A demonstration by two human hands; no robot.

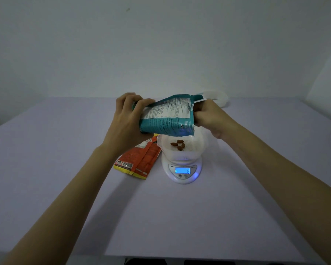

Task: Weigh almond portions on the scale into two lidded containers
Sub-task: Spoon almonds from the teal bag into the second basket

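While both hands were occupied above the scale point(182, 171), the stock stood as follows.

Table point(199, 217): pale, matt top; the scale sat near its middle.

Teal pouch point(168, 115): printed foil, label side up, held nearly level directly above the scale, with one corner drooping over the container. Judged hazard: a tilt too steep would send almonds out in a rush, overshooting the portion or bouncing them off the rim onto the table. A pouch edge resting on the container would also falsify the reading.

Left hand point(126, 119): above and left of the scale, fingers wrapped round the pouch's closed end.

Right hand point(210, 117): above and right of the scale, fingers curled onto the pouch's other end, apparently the mouth.

Orange packet point(139, 159): lying flat just left of the scale, yellow along its edge.

White object point(218, 96): behind the scale and partly hidden by the right hand. Whether it was a lid or the second container, I could not tell.

Scale: round, white, with a display point(182, 170) lit blue. The digits were too blurred to read.

Container point(180, 150): translucent white, lid off, seated on the scale's platform.

Almonds point(178, 144): four brown, whole kernels, clustered at the bottom of the container. The portion looked barely begun.
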